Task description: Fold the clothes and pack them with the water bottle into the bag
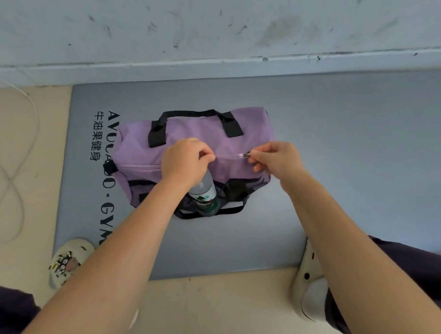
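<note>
A purple duffel bag (198,133) with black handles lies on a grey gym mat (341,152). Its top zipper (231,156) runs closed between my hands. My left hand (185,162) pinches the bag fabric at the zipper line near the middle. My right hand (278,158) pinches the zipper pull near the bag's right end. A water bottle (204,194) with a green and white label stands in the bag's black mesh front pocket, partly under my left wrist. No clothes are visible.
The mat lies against a scuffed white wall (220,28) and carries dark lettering (107,177) along its left side. A pale slipper (67,261) rests at the mat's near left corner, another (309,284) at the near right. A white cable (9,177) loops on the beige floor, left.
</note>
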`<action>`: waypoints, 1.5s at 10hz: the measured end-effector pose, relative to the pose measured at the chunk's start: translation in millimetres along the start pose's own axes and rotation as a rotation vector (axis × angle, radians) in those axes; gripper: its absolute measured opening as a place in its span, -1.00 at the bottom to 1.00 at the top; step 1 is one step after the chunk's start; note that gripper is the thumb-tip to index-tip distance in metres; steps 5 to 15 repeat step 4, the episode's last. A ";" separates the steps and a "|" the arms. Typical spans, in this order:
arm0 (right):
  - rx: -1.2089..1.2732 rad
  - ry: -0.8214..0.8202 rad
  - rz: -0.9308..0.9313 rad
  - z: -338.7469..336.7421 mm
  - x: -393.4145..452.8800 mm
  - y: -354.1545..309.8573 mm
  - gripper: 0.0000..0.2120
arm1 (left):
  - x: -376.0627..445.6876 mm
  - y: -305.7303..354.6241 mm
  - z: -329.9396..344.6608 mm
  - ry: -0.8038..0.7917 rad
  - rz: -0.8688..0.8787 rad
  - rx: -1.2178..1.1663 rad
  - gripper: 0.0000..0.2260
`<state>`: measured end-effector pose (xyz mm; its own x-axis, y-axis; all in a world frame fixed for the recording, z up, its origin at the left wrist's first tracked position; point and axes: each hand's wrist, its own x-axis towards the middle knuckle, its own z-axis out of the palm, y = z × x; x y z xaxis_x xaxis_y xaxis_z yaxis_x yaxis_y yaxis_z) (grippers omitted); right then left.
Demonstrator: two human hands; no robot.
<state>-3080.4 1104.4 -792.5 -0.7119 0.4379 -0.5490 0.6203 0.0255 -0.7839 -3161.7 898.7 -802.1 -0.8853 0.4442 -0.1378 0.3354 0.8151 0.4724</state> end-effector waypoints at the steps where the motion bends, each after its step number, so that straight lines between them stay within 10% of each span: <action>1: 0.098 0.185 0.079 -46.2 -1.3 10.2 -0.93 | 0.2 -5.5 -3.1 0.016 -0.075 -0.008 -0.90; 4: 0.307 0.098 -0.125 -42.7 -54.5 -74.4 -0.82 | -19.2 39.9 -86.2 0.142 0.030 -0.333 -0.81; 15: 0.307 0.098 -0.125 -42.7 -54.5 -74.4 -0.82 | -19.2 39.9 -86.2 0.142 0.030 -0.333 -0.81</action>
